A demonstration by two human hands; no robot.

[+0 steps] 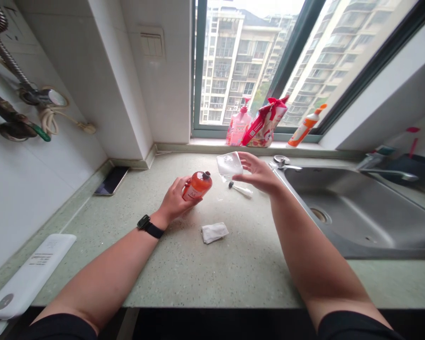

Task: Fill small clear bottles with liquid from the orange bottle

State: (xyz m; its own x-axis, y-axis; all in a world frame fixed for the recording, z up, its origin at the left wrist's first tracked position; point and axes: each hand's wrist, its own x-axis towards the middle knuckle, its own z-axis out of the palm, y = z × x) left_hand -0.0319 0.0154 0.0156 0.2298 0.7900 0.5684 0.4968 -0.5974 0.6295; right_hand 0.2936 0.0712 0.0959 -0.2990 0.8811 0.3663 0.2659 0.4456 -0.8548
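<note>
My left hand is wrapped round an orange bottle with an uncapped dark neck, tilted to the right. In my right hand is a clear square container, gripped at its right side between thumb and fingers. Just below that container, a clear tube with a black end lies on the counter. A folded white cloth rests nearer to me, below the bottle. Bottle and container are apart.
The speckled green counter holds a phone and a white power bank at the left. A steel sink is at the right. Pink bottle, red bag and orange-white bottle stand by the window.
</note>
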